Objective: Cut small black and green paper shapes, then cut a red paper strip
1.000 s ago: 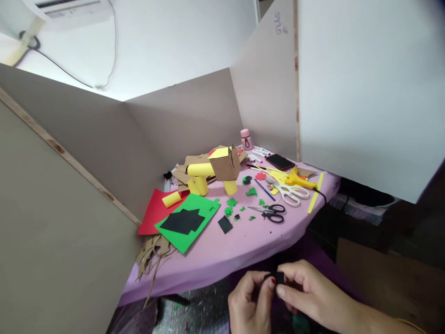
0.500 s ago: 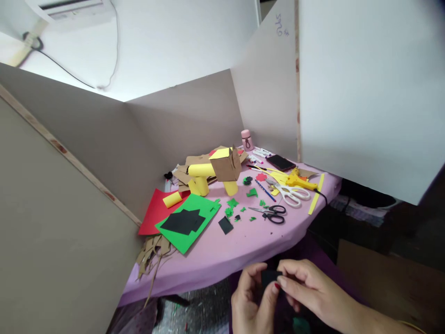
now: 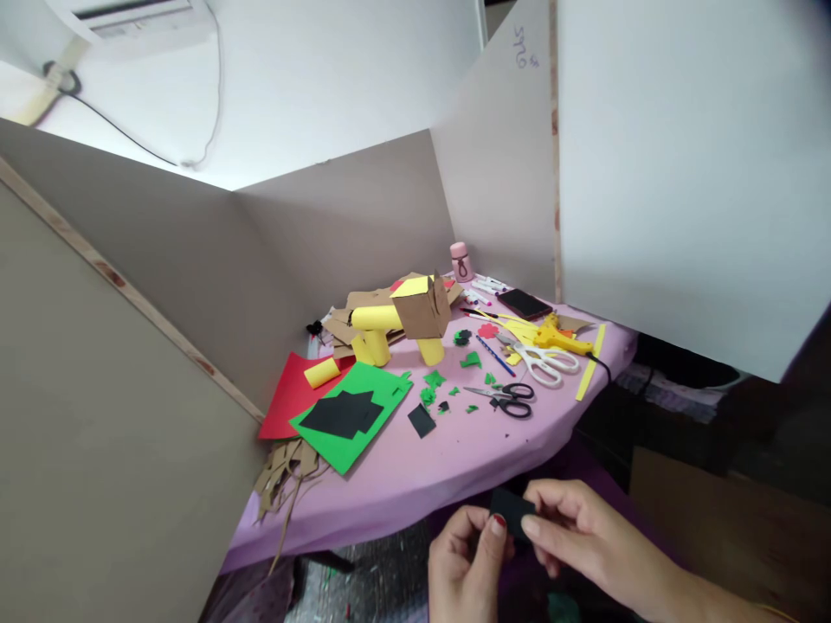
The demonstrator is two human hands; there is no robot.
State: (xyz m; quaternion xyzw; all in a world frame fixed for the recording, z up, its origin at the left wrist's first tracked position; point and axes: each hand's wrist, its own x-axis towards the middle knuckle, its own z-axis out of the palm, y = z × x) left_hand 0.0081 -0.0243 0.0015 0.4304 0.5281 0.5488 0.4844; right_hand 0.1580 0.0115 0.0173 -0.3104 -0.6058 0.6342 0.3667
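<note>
Between my two hands, just off the table's near edge, is a small piece of black paper (image 3: 512,512). My left hand (image 3: 468,554) pinches its left side, thumb on top. At its right side my right hand (image 3: 577,532) grips the paper between thumb and fingers. On the table stands an animal figure of yellow paper tubes (image 3: 377,317) with a cardboard box head (image 3: 421,310). Black-handled scissors (image 3: 516,402) and another small black paper piece (image 3: 421,420) lie nearest to my hands.
Green sheet (image 3: 347,450) with black paper (image 3: 338,414) on it, red sheet (image 3: 280,407) and cardboard scraps (image 3: 286,467) lie left. White scissors (image 3: 551,368), a yellow glue gun (image 3: 562,339), a phone (image 3: 525,303) and a pink bottle (image 3: 460,261) are right and behind. Grey panels (image 3: 351,225) enclose the table.
My left thumb has shifted onto the paper, and the hands have moved slightly apart, so more of the black piece shows. The things on the table have not moved.
</note>
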